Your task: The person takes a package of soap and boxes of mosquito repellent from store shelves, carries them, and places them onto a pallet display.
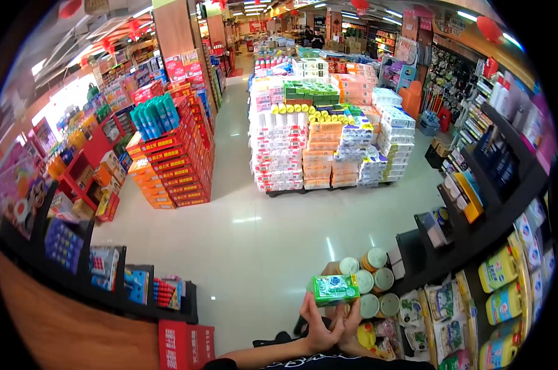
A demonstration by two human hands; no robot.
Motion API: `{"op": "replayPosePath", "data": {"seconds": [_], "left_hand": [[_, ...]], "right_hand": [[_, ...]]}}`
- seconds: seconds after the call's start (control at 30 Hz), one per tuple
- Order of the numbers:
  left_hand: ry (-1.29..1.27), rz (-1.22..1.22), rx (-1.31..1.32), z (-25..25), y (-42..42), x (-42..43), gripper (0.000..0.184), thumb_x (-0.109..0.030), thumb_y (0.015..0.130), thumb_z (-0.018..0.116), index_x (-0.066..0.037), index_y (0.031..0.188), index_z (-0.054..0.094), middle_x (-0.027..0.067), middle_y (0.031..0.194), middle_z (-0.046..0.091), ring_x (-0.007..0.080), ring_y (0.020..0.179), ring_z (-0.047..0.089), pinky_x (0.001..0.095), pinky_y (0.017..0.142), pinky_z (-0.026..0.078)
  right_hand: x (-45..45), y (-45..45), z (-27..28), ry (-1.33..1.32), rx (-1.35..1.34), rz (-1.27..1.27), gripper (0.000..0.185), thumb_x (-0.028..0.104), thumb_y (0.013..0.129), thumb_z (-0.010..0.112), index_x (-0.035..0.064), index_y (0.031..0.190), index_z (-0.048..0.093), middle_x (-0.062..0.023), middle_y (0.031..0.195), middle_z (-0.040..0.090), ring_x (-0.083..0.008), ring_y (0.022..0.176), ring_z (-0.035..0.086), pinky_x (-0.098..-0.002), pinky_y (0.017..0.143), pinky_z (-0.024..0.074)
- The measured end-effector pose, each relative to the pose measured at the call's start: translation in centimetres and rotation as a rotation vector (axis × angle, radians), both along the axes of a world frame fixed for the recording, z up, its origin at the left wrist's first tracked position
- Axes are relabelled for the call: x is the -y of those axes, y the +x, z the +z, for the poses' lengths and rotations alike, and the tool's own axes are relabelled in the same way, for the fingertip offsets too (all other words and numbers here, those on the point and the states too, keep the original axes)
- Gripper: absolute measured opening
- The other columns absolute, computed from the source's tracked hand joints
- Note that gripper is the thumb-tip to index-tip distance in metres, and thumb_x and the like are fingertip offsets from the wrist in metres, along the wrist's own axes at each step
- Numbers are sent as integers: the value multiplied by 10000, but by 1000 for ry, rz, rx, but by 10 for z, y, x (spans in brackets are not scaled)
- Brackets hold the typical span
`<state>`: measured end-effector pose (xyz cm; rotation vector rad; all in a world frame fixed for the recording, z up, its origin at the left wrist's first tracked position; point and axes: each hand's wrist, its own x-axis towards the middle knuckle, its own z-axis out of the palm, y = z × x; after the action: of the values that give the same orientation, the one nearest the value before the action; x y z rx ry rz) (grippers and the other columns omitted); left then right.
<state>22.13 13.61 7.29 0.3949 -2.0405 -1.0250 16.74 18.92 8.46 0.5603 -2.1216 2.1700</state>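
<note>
A green box-shaped pack (334,288) with a printed label is held up in front of my body; what it contains I cannot tell. My left hand (318,324) grips its lower left side, fingers closed on the edge. On the right, my right hand (349,319) supports the lower right part, its fingers partly behind the pack. Just beyond the pack, several round tubs with pale lids (376,258) stand on the floor beside the shelf.
Black shelving (414,262) with packets and yellow bottles (501,303) runs along my right. A black-edged shelf (174,314) curves along my left, above a red box (186,345). Ahead stand stacked red cartons (174,166) and a pallet of paper packs (280,154).
</note>
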Motion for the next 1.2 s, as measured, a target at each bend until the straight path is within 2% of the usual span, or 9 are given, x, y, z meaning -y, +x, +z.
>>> {"op": "replayPosePath", "data": {"seconds": [0.07,0.27,0.4,0.43,0.63,0.73,0.93,0.97,1.2], "left_hand": [[-1,-4,29,-8,-44,34,1004,-125,863,751,173,1470,11,285,1362,205,380,1284,269,435,1094,317],[38,5,-31,-33,-194,128,988,-169,881,754,152,1474,32,322,1385,205,425,1281,239,473,1108,269],[-28,26,-12,-2,-297,199,971,-138,880,748,143,1481,40,290,1364,221,373,1264,309,422,1058,365],[8,7,-15,-7,-321,213,1049,-132,827,756,150,1492,-4,337,1436,123,468,1344,226,492,1143,281],[189,-112,-276,-17,-440,258,1061,-55,789,714,156,1494,-50,295,1431,126,402,1358,249,463,1135,301],[66,-169,-189,-27,-490,273,1060,-42,789,702,171,1484,-70,278,1442,106,392,1363,265,459,1143,292],[283,-372,-199,-40,-636,296,1021,9,811,683,180,1482,-67,269,1437,111,380,1355,301,450,1142,295],[258,-371,-215,-32,-663,300,950,96,825,661,120,1480,-28,176,1335,202,291,1270,370,413,1055,352],[279,-376,-111,-19,-861,342,922,6,858,692,92,1507,42,200,1341,248,286,1266,379,400,1066,355]], "right_hand": [[18,-47,-24,327,-238,-66,324,173,1009,592,-30,1256,532,-118,1040,652,-187,920,608,-329,831,500],[109,-195,-50,213,-63,60,365,222,968,653,5,1244,554,-188,1083,627,-312,984,628,-392,841,494],[181,-305,-29,234,-221,5,338,169,955,643,-30,1221,575,-212,1089,630,-364,1004,622,-416,859,496],[198,-330,-27,193,-247,7,355,164,953,640,-37,1236,569,-213,1097,630,-365,1006,622,-415,866,496],[257,-442,-8,120,-347,-65,430,152,947,633,-72,1303,539,-215,1143,630,-365,1014,625,-411,891,497],[261,-487,-26,153,-209,-137,437,164,959,626,-77,1312,535,-216,1153,629,-351,1031,630,-404,900,497],[280,-614,-37,213,-183,-318,467,169,964,627,-80,1343,520,-218,1165,628,-339,1051,628,-405,912,494],[285,-642,-48,214,-219,-355,479,173,957,637,-82,1346,518,-223,1160,627,-349,1051,624,-410,910,495],[316,-826,-14,369,-204,-375,434,109,928,649,-39,1322,541,-198,1120,635,-361,1016,617,-418,875,496]]}}
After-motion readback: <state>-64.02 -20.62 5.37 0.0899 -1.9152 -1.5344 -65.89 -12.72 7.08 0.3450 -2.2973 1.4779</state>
